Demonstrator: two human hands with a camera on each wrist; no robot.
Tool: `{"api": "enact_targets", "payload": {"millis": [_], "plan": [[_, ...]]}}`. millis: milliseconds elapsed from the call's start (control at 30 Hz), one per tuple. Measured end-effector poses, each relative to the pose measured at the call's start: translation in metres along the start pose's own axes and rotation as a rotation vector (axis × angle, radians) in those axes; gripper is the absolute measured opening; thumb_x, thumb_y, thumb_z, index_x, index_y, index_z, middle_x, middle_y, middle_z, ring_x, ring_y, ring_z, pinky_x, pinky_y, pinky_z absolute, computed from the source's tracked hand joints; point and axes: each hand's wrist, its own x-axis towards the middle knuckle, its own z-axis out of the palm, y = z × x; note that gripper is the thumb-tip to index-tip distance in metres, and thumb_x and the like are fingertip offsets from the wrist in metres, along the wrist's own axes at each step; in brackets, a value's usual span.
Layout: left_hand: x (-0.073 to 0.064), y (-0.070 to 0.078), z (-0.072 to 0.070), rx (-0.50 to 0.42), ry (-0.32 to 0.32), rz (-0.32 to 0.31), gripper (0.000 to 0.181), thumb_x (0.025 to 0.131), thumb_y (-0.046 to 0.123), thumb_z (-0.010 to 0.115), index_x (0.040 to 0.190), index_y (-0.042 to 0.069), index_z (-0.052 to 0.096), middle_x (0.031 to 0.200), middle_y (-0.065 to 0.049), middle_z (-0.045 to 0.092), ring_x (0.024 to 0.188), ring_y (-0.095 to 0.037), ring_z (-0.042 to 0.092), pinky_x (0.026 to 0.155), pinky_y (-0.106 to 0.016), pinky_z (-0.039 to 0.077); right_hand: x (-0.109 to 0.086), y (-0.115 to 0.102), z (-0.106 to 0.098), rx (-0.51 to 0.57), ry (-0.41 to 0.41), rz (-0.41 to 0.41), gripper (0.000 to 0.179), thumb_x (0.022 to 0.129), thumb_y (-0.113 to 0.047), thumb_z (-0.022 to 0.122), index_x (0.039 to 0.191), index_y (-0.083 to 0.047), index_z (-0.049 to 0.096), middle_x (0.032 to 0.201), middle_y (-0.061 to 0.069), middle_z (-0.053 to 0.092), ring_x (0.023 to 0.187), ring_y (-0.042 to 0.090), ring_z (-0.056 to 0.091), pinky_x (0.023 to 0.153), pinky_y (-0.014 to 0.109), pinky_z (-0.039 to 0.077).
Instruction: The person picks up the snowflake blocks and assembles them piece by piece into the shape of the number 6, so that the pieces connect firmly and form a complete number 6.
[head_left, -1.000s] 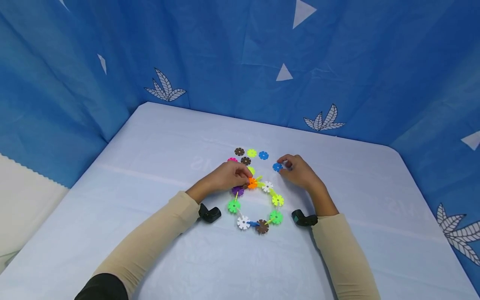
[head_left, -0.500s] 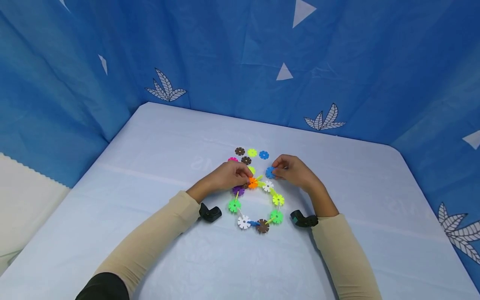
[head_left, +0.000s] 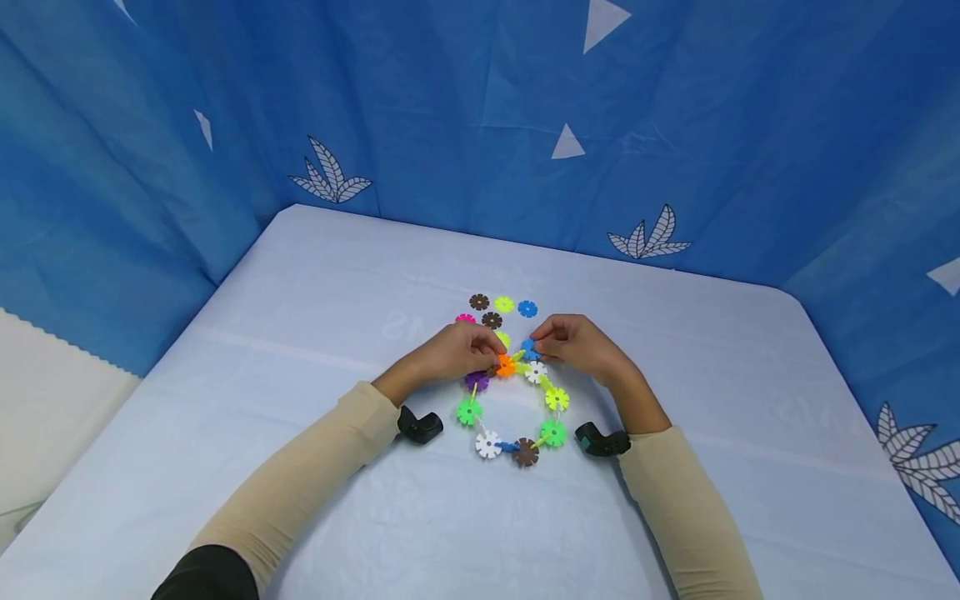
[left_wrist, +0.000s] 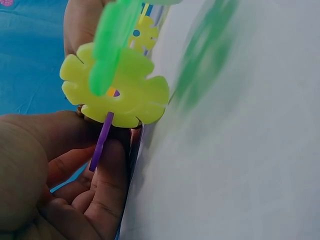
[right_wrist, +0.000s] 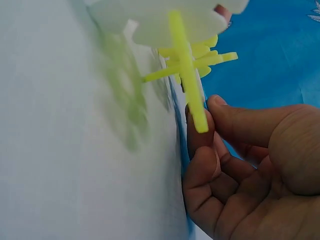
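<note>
From where I stand, both hands are working near the middle of a white-covered table (head_left: 360, 283), well in from its far edge and its two side edges. The left hand (head_left: 459, 352) has its fingers curled in a pinch at the orange flower-shaped disc (head_left: 506, 366), at the far side of a loop of notched plastic discs. The right hand (head_left: 581, 343) pinches a blue notched disc (head_left: 530, 349) between thumb and fingertips, right up by the yellow-green connecting piece (head_left: 518, 356) next to the orange one; whether the two are slotted together I can't tell. Room between the hands is tight, with just these few pieces in the gap. The loop curves nearer the person, through a purple disc (head_left: 477, 382), greens, whites and a brown disc (head_left: 526, 452), pieces standing on edge linking flat ones. Just beyond the left fingers lie loose discs, brown, yellow, blue and pink, the pink disc (head_left: 465, 318) partly hidden by that hand. White cloth stretches out beyond either forearm, and there's a broad strip between the loose discs and the far edge, where the blue curtain (head_left: 465, 125) hangs.
</note>
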Motion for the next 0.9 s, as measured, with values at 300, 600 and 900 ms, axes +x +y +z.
{"api": "enact_targets", "payload": {"millis": [300,600,900], "plan": [[-0.001,0.001,0.001,0.009,-0.027,0.014,0.012,0.096,0.011,0.071,0.106,0.007,0.075,0.085,-0.001,0.070,0.076,-0.017,0.061,0.077,-0.031,0.052,0.001,0.001,0.005,0.008,0.003,0.005,0.011,0.098,-0.002,0.066,0.105,0.001,0.073,0.097,0.012,0.072,0.077,0.022,0.064,0.074,0.026,0.056],[-0.001,0.003,0.001,-0.014,-0.015,-0.021,0.010,0.094,0.011,0.074,0.103,0.008,0.077,0.081,-0.002,0.071,0.073,-0.018,0.062,0.074,-0.031,0.051,-0.001,0.000,0.010,-0.017,0.030,-0.038,0.012,0.096,0.000,0.067,0.104,0.005,0.074,0.097,0.014,0.074,0.073,0.019,0.063,0.073,0.025,0.056],[-0.004,0.003,0.001,-0.085,0.016,-0.055,0.009,0.093,0.007,0.074,0.100,0.007,0.078,0.085,-0.002,0.072,0.076,-0.019,0.063,0.075,-0.031,0.052,-0.001,-0.005,0.015,-0.050,0.040,-0.054,0.012,0.097,0.000,0.066,0.103,0.004,0.075,0.098,0.012,0.074,0.072,0.020,0.062,0.071,0.027,0.055]]}}
